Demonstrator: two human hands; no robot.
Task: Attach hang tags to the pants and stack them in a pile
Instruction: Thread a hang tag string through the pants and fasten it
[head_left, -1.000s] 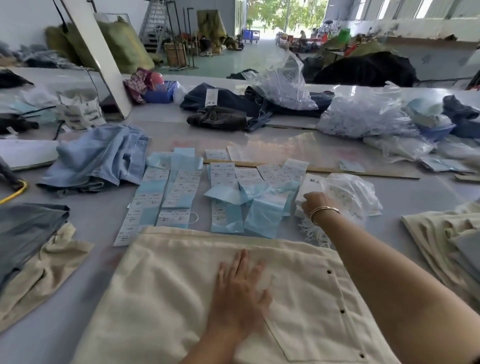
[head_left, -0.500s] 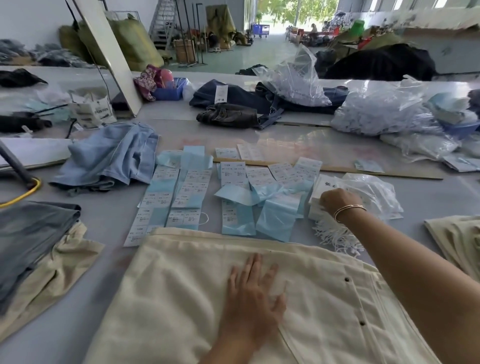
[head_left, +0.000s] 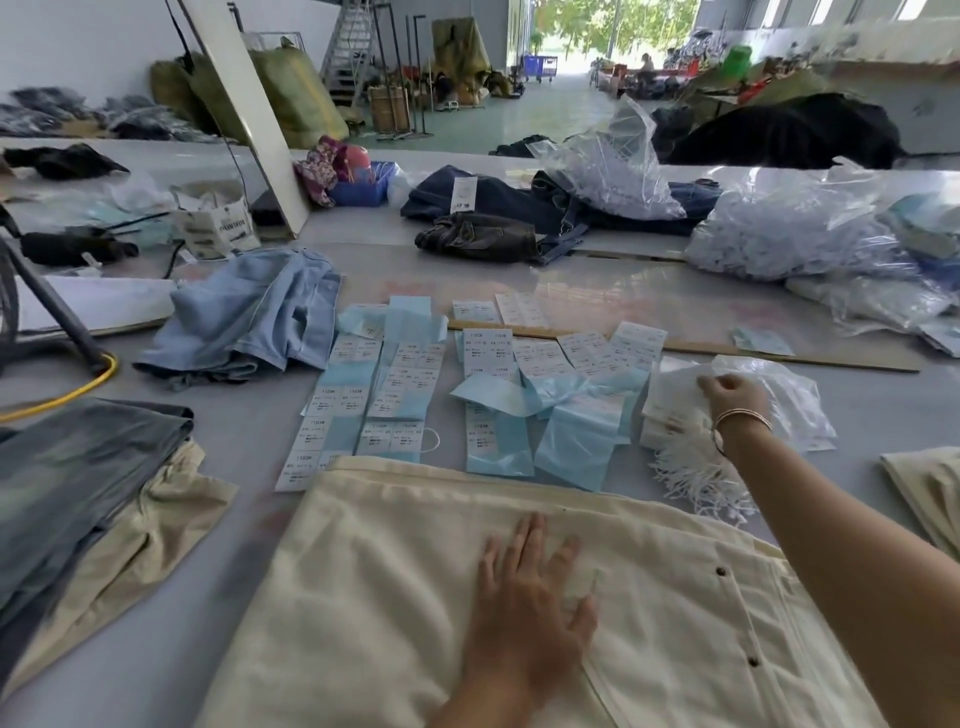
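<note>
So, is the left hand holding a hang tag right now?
No, the left hand lies flat with spread fingers on the cream pants, while the right hand reaches to the white hang tags.

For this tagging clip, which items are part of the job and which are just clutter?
In use:
- cream cotton pants, pressed flat by the left hand
- stack of white hang tags with white strings, touched by the right hand

Lying about:
- crumpled light-blue garment
- dark folded jeans
- long wooden ruler

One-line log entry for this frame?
left hand: flat on cream pants | right hand: pinching hang tags beside plastic bag | tag: not attached
</note>
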